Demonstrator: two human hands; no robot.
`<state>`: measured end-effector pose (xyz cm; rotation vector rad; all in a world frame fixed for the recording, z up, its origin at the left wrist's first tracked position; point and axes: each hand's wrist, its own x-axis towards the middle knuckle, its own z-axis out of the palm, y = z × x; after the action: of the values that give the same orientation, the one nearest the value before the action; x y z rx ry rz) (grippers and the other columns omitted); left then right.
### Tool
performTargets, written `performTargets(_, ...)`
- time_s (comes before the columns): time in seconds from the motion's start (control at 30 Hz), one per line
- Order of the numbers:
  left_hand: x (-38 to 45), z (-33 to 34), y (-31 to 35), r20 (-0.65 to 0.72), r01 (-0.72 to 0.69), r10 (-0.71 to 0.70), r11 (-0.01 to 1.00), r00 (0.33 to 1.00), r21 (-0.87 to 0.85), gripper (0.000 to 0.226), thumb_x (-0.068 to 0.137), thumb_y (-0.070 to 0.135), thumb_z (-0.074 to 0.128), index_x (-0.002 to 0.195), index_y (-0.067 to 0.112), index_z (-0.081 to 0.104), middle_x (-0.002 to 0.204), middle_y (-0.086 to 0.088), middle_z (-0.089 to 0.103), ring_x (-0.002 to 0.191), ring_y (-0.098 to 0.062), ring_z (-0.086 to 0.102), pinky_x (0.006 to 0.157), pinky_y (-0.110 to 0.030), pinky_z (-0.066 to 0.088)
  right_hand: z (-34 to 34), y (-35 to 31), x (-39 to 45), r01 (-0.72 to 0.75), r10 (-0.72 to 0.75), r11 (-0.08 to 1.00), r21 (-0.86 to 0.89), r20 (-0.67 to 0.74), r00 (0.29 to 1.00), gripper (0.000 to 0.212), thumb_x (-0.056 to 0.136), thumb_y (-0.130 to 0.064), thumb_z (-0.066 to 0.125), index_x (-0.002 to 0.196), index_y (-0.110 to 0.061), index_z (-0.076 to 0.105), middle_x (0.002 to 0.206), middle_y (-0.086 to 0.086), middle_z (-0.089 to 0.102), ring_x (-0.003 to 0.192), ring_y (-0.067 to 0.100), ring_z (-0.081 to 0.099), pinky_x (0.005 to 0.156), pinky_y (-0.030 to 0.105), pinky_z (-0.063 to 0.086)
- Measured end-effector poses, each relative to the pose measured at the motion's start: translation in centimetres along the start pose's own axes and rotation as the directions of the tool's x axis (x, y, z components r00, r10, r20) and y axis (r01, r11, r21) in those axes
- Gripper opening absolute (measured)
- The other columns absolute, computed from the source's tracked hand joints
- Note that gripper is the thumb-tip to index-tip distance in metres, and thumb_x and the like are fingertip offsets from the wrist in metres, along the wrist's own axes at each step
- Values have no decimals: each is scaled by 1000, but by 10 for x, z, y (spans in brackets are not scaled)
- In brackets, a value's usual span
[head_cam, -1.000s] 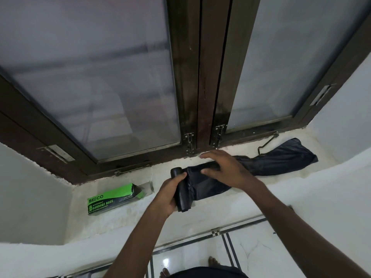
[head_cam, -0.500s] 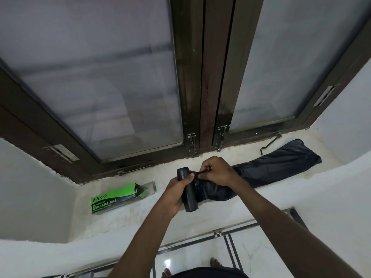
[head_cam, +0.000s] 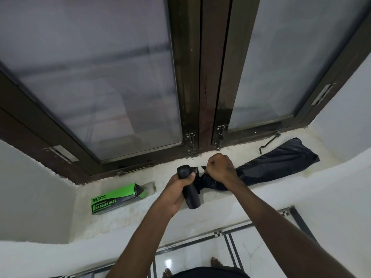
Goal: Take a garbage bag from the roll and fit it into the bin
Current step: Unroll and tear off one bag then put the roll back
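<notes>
White sill [head_cam: 230, 155], one roll [head_cam: 190, 194] in left hand [head_cam: 176, 192] grip, right hand [head_cam: 220, 167] pinching one bag [head_cam: 277, 163], one box [head_cam: 114, 198]

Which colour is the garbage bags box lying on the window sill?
The box is bright green with a black front, seen best in the head view.

Left hand [head_cam: 179, 189] grips the black roll [head_cam: 189, 190] over the sill [head_cam: 124, 215]; right hand [head_cam: 220, 167] pinches the unrolled garbage bag [head_cam: 277, 163], torn partway at the roll, green box [head_cam: 116, 198] alongside.
</notes>
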<state>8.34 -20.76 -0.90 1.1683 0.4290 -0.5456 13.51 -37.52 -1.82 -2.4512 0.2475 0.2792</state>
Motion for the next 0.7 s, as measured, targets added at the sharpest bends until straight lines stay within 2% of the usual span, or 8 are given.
performTargets(0.07, 1, 0, 1, 6, 0, 0, 1000, 1000, -15, 33, 92, 14, 65, 123, 4, 61, 119, -14, 69, 115, -31, 62, 102, -44, 49, 0, 1, 1, -17, 17, 999, 27, 6, 1000, 13, 73, -7, 59, 65, -1, 67, 73, 15, 70, 73, 28, 67, 62, 32, 53)
performTargets(0.2, 1, 1, 5, -54, -15, 9, 995, 998, -101, 28, 95, 22, 62, 119, 8, 64, 113, -12, 71, 107, -27, 66, 98, -43, 51, -8, 0, 0, 2, -14, 988, 153, 78, 997, 14, 84, -22, 70, 71, -16, 70, 73, -1, 70, 75, 17, 66, 63, 28, 45)
performTargets(0.33, 5, -7, 11, -144, -30, 7, 987, 990, -161, 32, 92, 27, 66, 121, 13, 63, 116, -12, 70, 110, -27, 65, 96, -43, 52, -21, -3, -12, 16, -120, 921, 390, 245, 962, 14, 99, -35, 57, 89, -26, 61, 87, -6, 69, 83, 12, 64, 75, 28, 46)
performTargets(0.4, 8, -9, 13, -162, -39, 14, 987, 987, -153, 35, 91, 30, 67, 123, 18, 62, 118, -11, 70, 112, -29, 64, 100, -46, 51, -22, -5, -15, 5, -140, 911, 412, 297, 945, 22, 98, -45, 56, 98, -24, 65, 97, -2, 71, 94, 14, 66, 86, 31, 48)
performTargets(0.47, 8, -9, 15, -158, -56, 36, 990, 987, -128, 33, 92, 31, 66, 123, 22, 61, 118, -9, 70, 111, -28, 65, 100, -47, 50, -22, -6, -17, -8, -150, 914, 406, 357, 922, 40, 92, -53, 63, 103, -15, 69, 98, 2, 75, 93, 14, 70, 86, 28, 51)
performTargets(0.57, 8, -10, 15, -161, -72, 65, 997, 985, -41, 27, 93, 35, 63, 120, 28, 60, 115, -3, 69, 107, -24, 64, 98, -47, 50, -19, -5, -17, 21, -185, 926, 378, 402, 897, 50, 85, -47, 74, 98, 1, 67, 82, 4, 69, 76, 12, 66, 71, 22, 47)
performTargets(0.63, 9, -12, 13, -173, -82, 82, 997, 981, 9, 29, 94, 37, 62, 121, 28, 58, 115, -3, 68, 106, -23, 64, 94, -46, 52, -17, -3, -16, 46, -191, 930, 366, 370, 909, 40, 85, -34, 77, 94, 4, 67, 79, 5, 66, 74, 12, 63, 72, 27, 46)
performTargets(0.7, 9, -12, 11, -180, -81, 85, 996, 980, 26, 32, 94, 37, 62, 123, 25, 57, 115, -5, 68, 105, -24, 65, 88, -43, 54, -16, -1, -14, 78, -209, 932, 355, 346, 915, 23, 87, -24, 76, 89, -2, 71, 79, 2, 68, 75, 11, 64, 76, 30, 48)
